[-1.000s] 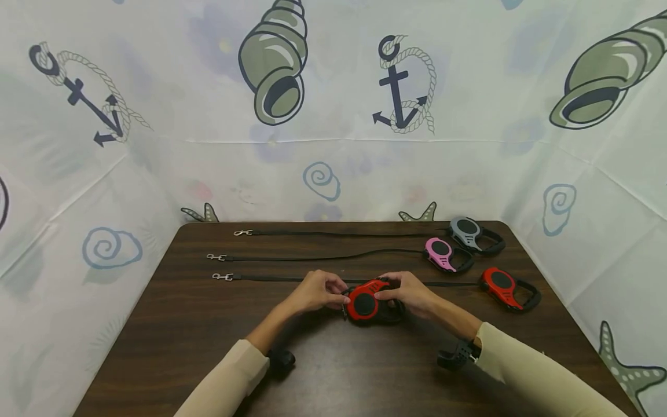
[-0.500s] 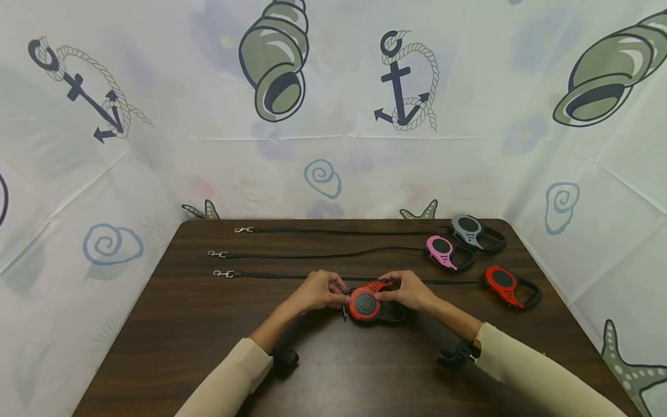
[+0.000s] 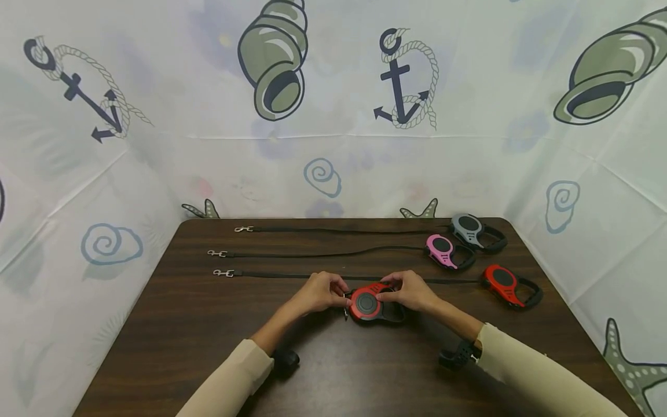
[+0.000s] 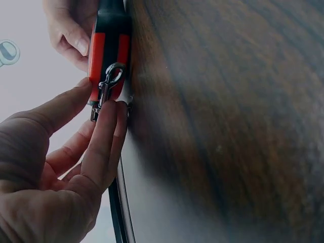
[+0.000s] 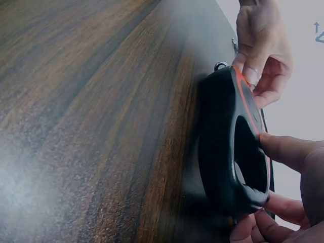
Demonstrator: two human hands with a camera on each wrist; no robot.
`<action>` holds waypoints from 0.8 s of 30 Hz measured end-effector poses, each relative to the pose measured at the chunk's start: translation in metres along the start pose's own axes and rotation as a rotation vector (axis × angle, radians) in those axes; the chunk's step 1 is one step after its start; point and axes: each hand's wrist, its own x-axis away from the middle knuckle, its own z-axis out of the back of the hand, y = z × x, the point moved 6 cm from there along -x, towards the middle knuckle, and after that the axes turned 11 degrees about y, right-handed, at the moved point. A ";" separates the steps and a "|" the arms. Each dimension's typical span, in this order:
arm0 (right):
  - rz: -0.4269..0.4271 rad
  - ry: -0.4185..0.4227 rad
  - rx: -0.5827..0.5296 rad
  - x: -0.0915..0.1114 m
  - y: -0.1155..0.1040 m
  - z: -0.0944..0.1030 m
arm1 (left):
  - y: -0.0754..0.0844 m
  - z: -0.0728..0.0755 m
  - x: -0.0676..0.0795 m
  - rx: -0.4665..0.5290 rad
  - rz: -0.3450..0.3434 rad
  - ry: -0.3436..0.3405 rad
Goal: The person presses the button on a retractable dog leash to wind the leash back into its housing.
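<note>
A red-and-black retractable dog leash [image 3: 366, 303] lies at mid-table between both hands, its round grey centre facing up. My left hand [image 3: 318, 294] pinches the leash's left end, thumb at the red casing's edge and fingers beside the metal clip. In the left wrist view the shiny snap clip [image 4: 112, 76] hangs against the end of the casing. My right hand [image 3: 414, 293] holds the other side, thumb on top and fingers at the far side of the handle. The black loop handle [image 5: 216, 147] shows close up in the right wrist view.
Behind the hands, three leashes lie stretched out in rows: a grey one [image 3: 467, 225], a pink one [image 3: 440, 245] and another red one [image 3: 502, 278]. Their cords run left to metal clips, like the nearest clip [image 3: 224, 273]. Patterned cloth [image 3: 323, 121] surrounds the dark wooden table [image 3: 182, 336].
Both hands keep their hold and barely move. The leash's round centre looks lighter grey than one second ago, and the head view has shifted slightly.
</note>
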 end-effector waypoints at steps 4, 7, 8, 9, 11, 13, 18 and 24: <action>0.013 0.015 0.014 0.000 -0.001 0.000 | -0.002 0.000 0.000 -0.007 0.012 0.007; 0.018 0.024 0.029 0.001 -0.002 0.001 | -0.003 0.000 0.000 -0.014 0.028 0.008; 0.017 0.026 0.033 0.002 -0.002 0.002 | -0.002 0.000 0.001 -0.014 0.033 0.007; 0.020 0.030 0.038 0.002 -0.002 0.002 | -0.002 0.000 0.001 -0.014 0.037 0.006; 0.024 0.031 0.046 0.002 -0.003 0.003 | -0.001 0.000 0.002 -0.016 0.036 0.002; 0.026 0.030 0.048 0.003 -0.004 0.003 | -0.001 0.000 0.002 -0.015 0.037 -0.003; 0.044 0.046 0.051 0.006 -0.006 0.008 | -0.002 0.003 0.004 -0.012 0.025 -0.007; 0.067 0.097 0.049 0.011 -0.006 0.023 | -0.004 0.014 0.007 -0.018 -0.040 0.012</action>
